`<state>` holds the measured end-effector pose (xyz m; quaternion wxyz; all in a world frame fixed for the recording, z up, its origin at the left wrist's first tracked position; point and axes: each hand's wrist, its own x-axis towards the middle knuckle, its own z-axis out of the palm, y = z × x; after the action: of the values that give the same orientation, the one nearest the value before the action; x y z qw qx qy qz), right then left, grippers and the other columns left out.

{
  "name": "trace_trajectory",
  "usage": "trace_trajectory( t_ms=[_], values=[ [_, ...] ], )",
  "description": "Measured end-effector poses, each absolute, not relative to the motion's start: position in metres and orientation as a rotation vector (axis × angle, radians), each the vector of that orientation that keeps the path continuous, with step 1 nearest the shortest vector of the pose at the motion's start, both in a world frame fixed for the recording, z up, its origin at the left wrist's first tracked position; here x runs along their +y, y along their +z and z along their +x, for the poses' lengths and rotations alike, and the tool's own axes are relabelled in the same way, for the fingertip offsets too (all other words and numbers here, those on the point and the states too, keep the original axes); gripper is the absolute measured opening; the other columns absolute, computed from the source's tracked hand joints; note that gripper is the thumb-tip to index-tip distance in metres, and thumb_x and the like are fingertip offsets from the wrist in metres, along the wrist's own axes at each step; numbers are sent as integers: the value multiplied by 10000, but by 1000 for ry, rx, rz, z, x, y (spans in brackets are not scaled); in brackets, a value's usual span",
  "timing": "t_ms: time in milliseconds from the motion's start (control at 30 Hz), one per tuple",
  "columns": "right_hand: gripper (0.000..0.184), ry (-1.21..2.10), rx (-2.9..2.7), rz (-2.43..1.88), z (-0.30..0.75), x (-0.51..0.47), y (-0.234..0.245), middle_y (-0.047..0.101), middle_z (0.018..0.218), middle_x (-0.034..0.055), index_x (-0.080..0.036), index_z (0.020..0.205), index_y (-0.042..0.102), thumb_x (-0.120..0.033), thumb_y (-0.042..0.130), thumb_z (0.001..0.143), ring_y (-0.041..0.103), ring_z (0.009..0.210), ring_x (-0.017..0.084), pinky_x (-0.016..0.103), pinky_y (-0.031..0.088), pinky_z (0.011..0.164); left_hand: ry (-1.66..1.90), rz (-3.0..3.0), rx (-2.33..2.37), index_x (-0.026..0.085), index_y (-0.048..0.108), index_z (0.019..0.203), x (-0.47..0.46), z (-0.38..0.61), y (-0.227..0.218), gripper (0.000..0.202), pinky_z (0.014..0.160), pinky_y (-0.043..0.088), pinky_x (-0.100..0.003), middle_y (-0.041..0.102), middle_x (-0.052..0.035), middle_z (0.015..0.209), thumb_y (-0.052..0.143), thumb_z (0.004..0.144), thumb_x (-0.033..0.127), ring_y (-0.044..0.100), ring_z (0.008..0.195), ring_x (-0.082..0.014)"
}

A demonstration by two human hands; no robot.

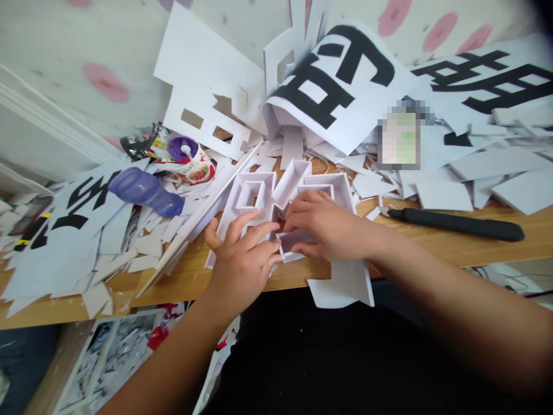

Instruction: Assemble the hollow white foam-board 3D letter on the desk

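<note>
In the head view a white foam-board character with raised walls lies face down at the table's front edge. My left hand rests over its lower left part, outer fingers spread, index finger and thumb closed at a wall near the middle. My right hand curls over the walls to the right, its thumb inside a small compartment and its fingertips partly hidden. Both hands grip the character. Its lower right part sticks out over the table edge. A black-handled cutter knife lies to the right.
White foam-board scraps cover much of the wooden table. A purple bottle lies on the left beside a paper food cup. Cut-out sheets and a curled printed sheet lean at the back.
</note>
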<state>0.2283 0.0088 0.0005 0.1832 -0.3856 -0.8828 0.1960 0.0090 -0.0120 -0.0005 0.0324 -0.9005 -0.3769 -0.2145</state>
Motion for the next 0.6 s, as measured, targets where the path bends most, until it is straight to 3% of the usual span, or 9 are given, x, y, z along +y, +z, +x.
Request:
trace_trajectory(
  t_ms=[600],
  values=[
    [200, 515, -2488, -1090, 229, 9, -1, 639, 994, 90, -172, 964, 694, -305, 707, 815, 511, 964, 257, 450, 320, 925, -371, -3041, -1013, 244, 660, 804, 6, 6, 23, 106, 1109, 122, -575, 756, 10, 1076, 615, 895, 213, 604, 1150, -275]
  ],
)
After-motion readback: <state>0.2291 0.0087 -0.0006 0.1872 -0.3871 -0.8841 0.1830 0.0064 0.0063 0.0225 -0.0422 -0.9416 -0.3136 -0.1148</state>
